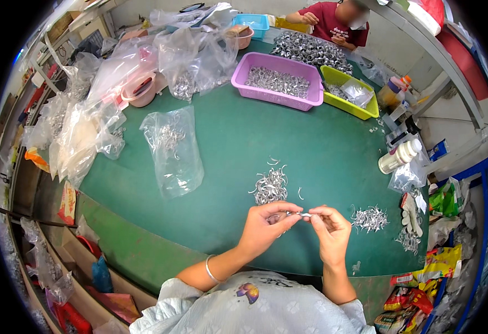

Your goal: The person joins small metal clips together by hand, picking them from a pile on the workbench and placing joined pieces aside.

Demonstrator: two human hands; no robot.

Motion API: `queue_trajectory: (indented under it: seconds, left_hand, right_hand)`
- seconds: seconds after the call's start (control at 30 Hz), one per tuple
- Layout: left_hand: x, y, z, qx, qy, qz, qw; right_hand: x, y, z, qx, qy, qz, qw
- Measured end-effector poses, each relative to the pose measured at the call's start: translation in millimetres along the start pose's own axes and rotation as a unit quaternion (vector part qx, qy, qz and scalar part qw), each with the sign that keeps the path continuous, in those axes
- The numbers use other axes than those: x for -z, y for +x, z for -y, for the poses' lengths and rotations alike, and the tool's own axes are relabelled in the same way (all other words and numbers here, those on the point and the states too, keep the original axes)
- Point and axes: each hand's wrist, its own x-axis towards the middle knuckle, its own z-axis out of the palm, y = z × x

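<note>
The left hand (pixel 261 227) pinches one end of a small silver-coloured metal piece (pixel 306 215) between thumb and index finger. The right hand (pixel 332 232) pinches the opposite end in the same manner. The fingertips of both hands nearly meet, with the piece held between them above the green-topped worktable (pixel 221 133). The fingertips partly cover the piece; it appears to be slender, but whether it is one part or two joined cannot be told.

Just beyond the left fingers lies a loose pile of curved silver metal pieces (pixel 270 186). A single curved silver piece (pixel 300 193) lies apart, just beyond the fingertips. To the right of the right fingers is a second heap of slim silver pieces (pixel 369 219). Left of and beyond the left fingers, a clear plastic bag (pixel 178 167) lies flat with silver pieces inside. Well beyond the fingers stands a purple rectangular plastic bin (pixel 277 99) containing further silver pieces.
</note>
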Motion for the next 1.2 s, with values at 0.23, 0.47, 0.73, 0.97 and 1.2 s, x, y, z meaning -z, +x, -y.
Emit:
queue_trajectory:
  seconds: [0.23, 0.47, 0.73, 0.97, 1.2]
  left_hand:
    - [-3.9, -3.3, -7.0, -0.007, -0.021, 0.021, 1.000]
    - [-6.7, -7.7, -7.2, 0.009, -0.061, 0.041, 0.997]
    - [-5.9, -10.9, -13.3, 0.096, -0.158, 0.051, 0.981]
    - [-8.1, -13.3, -11.0, -0.055, -0.018, 0.026, 0.998]
    - [-8.0, -13.5, -13.9, 0.000, -0.038, 0.008, 0.999]
  right_hand:
    - [-1.4, -3.5, 7.3, -0.015, 0.084, -0.006, 0.996]
    - [-2.5, -9.1, 9.9, 0.081, -0.018, -0.016, 0.996]
    - [-2.3, -9.7, 12.2, 0.126, -0.091, -0.020, 0.988]
    - [-1.7, -10.1, 10.3, 0.058, -0.023, -0.013, 0.998]
    - [-3.1, -10.1, 8.0, 0.059, -0.010, -0.007, 0.998]
